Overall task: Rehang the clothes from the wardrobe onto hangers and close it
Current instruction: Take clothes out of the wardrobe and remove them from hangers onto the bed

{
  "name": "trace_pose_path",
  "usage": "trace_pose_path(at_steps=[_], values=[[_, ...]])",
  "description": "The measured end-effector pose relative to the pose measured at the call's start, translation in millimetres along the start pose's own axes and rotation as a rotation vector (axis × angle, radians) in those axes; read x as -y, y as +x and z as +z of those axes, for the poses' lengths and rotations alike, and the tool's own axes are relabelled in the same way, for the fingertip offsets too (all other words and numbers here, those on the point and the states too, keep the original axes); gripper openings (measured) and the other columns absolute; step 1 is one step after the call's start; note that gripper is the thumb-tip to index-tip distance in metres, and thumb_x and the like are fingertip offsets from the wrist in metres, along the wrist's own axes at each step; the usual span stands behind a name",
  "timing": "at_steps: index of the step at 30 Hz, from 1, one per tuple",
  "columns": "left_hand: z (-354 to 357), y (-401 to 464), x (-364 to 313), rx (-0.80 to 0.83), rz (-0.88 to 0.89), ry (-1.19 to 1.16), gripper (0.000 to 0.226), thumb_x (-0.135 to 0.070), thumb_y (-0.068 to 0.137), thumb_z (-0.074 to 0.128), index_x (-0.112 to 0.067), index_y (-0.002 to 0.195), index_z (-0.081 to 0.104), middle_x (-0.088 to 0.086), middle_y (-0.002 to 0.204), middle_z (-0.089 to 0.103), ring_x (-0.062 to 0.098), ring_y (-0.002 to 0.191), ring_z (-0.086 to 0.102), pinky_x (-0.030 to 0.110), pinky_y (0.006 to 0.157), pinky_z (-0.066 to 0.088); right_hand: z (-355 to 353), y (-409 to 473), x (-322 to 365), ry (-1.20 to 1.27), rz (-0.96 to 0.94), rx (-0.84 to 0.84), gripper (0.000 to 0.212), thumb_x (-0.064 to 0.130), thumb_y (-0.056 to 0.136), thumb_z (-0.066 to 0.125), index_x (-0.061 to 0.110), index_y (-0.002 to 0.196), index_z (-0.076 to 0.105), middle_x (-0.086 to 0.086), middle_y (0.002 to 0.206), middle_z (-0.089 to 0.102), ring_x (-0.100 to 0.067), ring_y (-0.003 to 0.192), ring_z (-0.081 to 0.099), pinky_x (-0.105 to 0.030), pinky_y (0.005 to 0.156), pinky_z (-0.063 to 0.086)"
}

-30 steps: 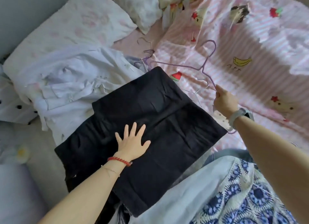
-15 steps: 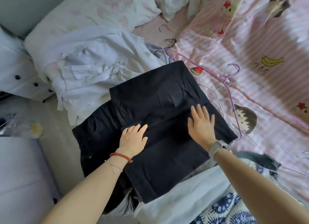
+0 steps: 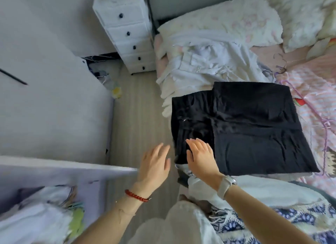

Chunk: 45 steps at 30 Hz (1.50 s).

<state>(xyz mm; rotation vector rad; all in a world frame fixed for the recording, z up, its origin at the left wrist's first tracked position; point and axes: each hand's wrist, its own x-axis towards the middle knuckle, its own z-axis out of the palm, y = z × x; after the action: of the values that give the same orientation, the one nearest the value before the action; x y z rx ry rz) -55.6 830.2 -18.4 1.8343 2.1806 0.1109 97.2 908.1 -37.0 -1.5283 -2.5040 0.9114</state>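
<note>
A folded black garment (image 3: 254, 127) lies on the bed, over the bed's left edge. My right hand (image 3: 201, 154) rests flat on its near left corner, fingers straight. My left hand (image 3: 154, 163) hovers open over the floor just left of the garment, touching nothing. A purple hanger (image 3: 321, 123) lies on the pink striped quilt to the garment's right. A rumpled white garment (image 3: 203, 65) is heaped behind the black one. At lower left, the open wardrobe (image 3: 54, 172) shows clothes (image 3: 41, 216) inside.
A white drawer unit (image 3: 127, 30) stands against the wall by the bed's head. The wardrobe door (image 3: 54, 107) stands out over the floor at left. A blue patterned cloth (image 3: 272, 223) and a white cloth lie at the bed's near edge. Pillows (image 3: 227, 18) are at the back.
The view has swung left, bringing the wardrobe and drawers into sight. Both hands slid left across the black garment; my left hand has come off it and is now over the floor.
</note>
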Motion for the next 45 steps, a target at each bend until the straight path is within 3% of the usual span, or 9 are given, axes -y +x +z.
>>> trace_pose_path(at_steps=[6, 11, 14, 23, 28, 33, 39, 42, 45], values=[[-19, -172, 83, -0.214, -0.276, -0.01, 0.037, -0.013, 0.061, 0.079, -0.009, 0.096, 0.069, 0.01, 0.095, 0.068, 0.027, 0.084, 0.067, 0.039, 0.071, 0.054, 63, -61, 117, -0.198, -0.376, 0.197, 0.042, 0.026, 0.096, 0.033, 0.019, 0.137, 0.036, 0.001, 0.14, 0.039, -0.018, 0.132, 0.029, -0.029, 0.106, 0.021], [-67, -303, 177, -0.371, -0.793, 0.107, 0.036, -0.018, 0.083, 0.059, -0.013, 0.118, 0.059, 0.008, 0.121, 0.059, 0.025, 0.115, 0.054, 0.047, 0.098, 0.038, 113, -93, 256, -0.219, -0.765, 0.26, 0.043, 0.028, 0.096, 0.035, 0.019, 0.138, 0.036, 0.0, 0.144, 0.036, -0.017, 0.134, 0.03, -0.031, 0.106, 0.025], [-99, -379, 219, -0.591, -0.997, 0.189, 0.036, -0.011, 0.073, 0.072, -0.007, 0.109, 0.066, 0.014, 0.115, 0.064, 0.03, 0.109, 0.059, 0.053, 0.093, 0.042, 139, -118, 343, -0.181, -0.948, 0.295, 0.042, 0.025, 0.095, 0.038, 0.017, 0.136, 0.04, -0.003, 0.142, 0.04, -0.02, 0.132, 0.033, -0.032, 0.105, 0.028], [-198, -536, 306, -0.838, -1.397, 0.389, 0.038, -0.018, 0.083, 0.061, -0.011, 0.121, 0.058, 0.013, 0.128, 0.054, 0.031, 0.122, 0.047, 0.049, 0.095, 0.032, 197, -176, 578, 0.008, -1.324, 0.477, 0.036, 0.018, 0.096, 0.036, 0.01, 0.13, 0.046, -0.011, 0.129, 0.052, -0.029, 0.116, 0.047, -0.037, 0.097, 0.039], [-246, -581, 350, -0.875, -1.536, 0.482, 0.05, -0.032, 0.083, 0.032, -0.008, 0.112, 0.063, 0.013, 0.119, 0.06, 0.031, 0.115, 0.054, 0.049, 0.092, 0.035, 219, -207, 691, 0.215, -1.366, 0.647, 0.032, 0.012, 0.096, 0.038, 0.004, 0.122, 0.054, -0.014, 0.118, 0.061, -0.028, 0.11, 0.055, -0.02, 0.088, 0.035], [-254, -600, 379, -0.798, -1.577, 0.524, 0.05, -0.033, 0.082, 0.032, -0.01, 0.11, 0.067, 0.011, 0.113, 0.065, 0.03, 0.111, 0.058, 0.048, 0.085, 0.042, 231, -243, 787, 0.349, -1.3, 0.873, 0.027, 0.012, 0.096, 0.038, -0.005, 0.104, 0.058, -0.017, 0.1, 0.061, -0.028, 0.095, 0.056, -0.028, 0.08, 0.037], [-231, -612, 395, -0.785, -1.505, 0.536, 0.043, -0.029, 0.089, 0.035, -0.016, 0.12, 0.062, 0.008, 0.127, 0.058, 0.028, 0.124, 0.049, 0.044, 0.096, 0.038, 243, -282, 849, 0.589, -0.83, 1.271, 0.021, 0.007, 0.092, 0.044, 0.012, 0.071, 0.048, -0.004, 0.069, 0.052, -0.013, 0.059, 0.047, -0.018, 0.049, 0.036], [-226, -614, 400, -0.722, -1.469, 0.587, 0.042, -0.031, 0.089, 0.036, -0.021, 0.121, 0.061, 0.008, 0.13, 0.055, 0.032, 0.126, 0.046, 0.049, 0.096, 0.037, 250, -276, 860, 0.65, -0.784, 1.146, 0.024, 0.007, 0.093, 0.044, 0.01, 0.071, 0.053, 0.0, 0.053, 0.051, -0.012, 0.049, 0.048, -0.019, 0.042, 0.036], [-224, -613, 408, -0.684, -1.445, 0.647, 0.04, -0.033, 0.088, 0.038, -0.023, 0.117, 0.063, 0.01, 0.13, 0.055, 0.037, 0.122, 0.048, 0.053, 0.091, 0.04, 252, -259, 865, 0.607, -0.915, 0.838, 0.023, 0.002, 0.089, 0.04, 0.004, 0.09, 0.063, -0.004, 0.076, 0.057, -0.018, 0.07, 0.051, -0.028, 0.068, 0.043]])
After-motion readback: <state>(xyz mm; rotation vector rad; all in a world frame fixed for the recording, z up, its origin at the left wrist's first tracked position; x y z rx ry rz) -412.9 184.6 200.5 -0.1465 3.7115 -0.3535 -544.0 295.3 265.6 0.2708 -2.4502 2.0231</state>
